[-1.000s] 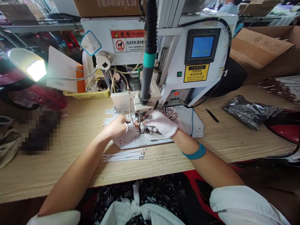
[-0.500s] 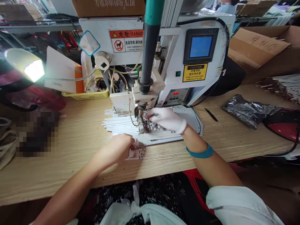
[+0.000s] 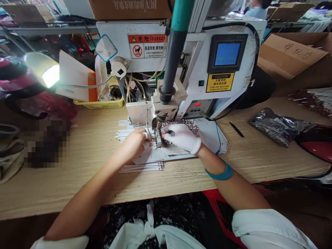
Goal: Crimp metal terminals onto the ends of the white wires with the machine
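My bare left hand, with white finger cots, is closed in a pinch on a thin white strip just left of the machine's small metal head. My white-gloved right hand pinches a small dark piece right of that head, over a scatter of tiny dark parts on the white base plate. A fan of white strips lies left of the head. Several more strips lie near the table's front edge.
The white machine with a blue screen and a dark vertical column stands behind my hands. A lit lamp and yellow basket are at left. A black pen, a crumpled dark bag and cardboard boxes are at right.
My left hand went down to the strips near the table's front edge, then came back up to the machine head with a strip. My right hand stayed by the head.
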Tool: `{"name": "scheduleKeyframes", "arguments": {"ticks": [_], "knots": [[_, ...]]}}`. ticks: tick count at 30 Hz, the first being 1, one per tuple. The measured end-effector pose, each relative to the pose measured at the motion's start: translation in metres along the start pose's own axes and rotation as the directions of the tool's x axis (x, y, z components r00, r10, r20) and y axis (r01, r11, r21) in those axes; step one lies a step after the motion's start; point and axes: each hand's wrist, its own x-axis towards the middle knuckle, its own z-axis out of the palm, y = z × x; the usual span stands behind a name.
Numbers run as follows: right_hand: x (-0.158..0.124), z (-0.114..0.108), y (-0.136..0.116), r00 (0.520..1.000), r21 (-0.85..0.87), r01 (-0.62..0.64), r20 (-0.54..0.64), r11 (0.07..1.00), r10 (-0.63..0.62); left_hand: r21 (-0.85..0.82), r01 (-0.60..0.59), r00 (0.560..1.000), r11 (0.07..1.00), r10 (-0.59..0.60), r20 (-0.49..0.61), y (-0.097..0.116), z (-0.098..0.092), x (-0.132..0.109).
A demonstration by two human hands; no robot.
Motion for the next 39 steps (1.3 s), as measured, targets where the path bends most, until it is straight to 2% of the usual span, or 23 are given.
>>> {"name": "scheduleKeyframes", "arguments": {"ticks": [3,7,12,16,19,22,28,34,39], "knots": [[-0.001,-0.004,0.001,0.994,0.173,-0.098,-0.028,0.98,0.105,-0.053,0.008,1.0,0.999,-0.006,0.024,-0.001,0.006,0.003],[0.0,-0.004,0.003,0.976,0.402,-0.216,0.062,0.89,0.209,-0.112,0.049,0.999,0.993,-0.05,-0.011,-0.002,0.007,0.001],[0.003,-0.005,0.006,0.981,0.656,-0.186,0.087,0.731,0.172,-0.18,0.074,0.996,0.981,-0.083,-0.042,-0.004,0.001,0.0],[0.004,-0.007,0.004,0.98,0.751,-0.193,0.113,0.631,0.164,-0.268,0.071,0.997,0.961,-0.078,-0.018,-0.003,-0.005,0.0],[0.003,-0.004,-0.001,0.968,0.784,-0.249,0.192,0.569,0.16,-0.336,0.058,0.997,0.94,-0.07,-0.024,-0.001,-0.011,-0.001],[0.004,0.001,-0.004,0.953,0.756,-0.301,0.25,0.581,0.169,-0.413,0.061,0.997,0.909,-0.076,-0.021,-0.002,-0.016,-0.001],[0.007,0.004,-0.006,0.974,0.7,-0.224,0.139,0.678,0.179,-0.559,0.14,0.99,0.817,-0.107,0.093,-0.001,-0.015,0.002],[0.006,0.003,-0.013,0.979,0.708,-0.199,0.114,0.678,0.168,-0.668,0.219,0.975,0.712,-0.143,0.167,0.003,-0.008,0.005],[0.005,0.004,-0.013,0.976,0.708,-0.215,0.131,0.673,0.174,-0.72,0.205,0.978,0.663,-0.114,0.173,0.004,-0.009,0.006]]}}
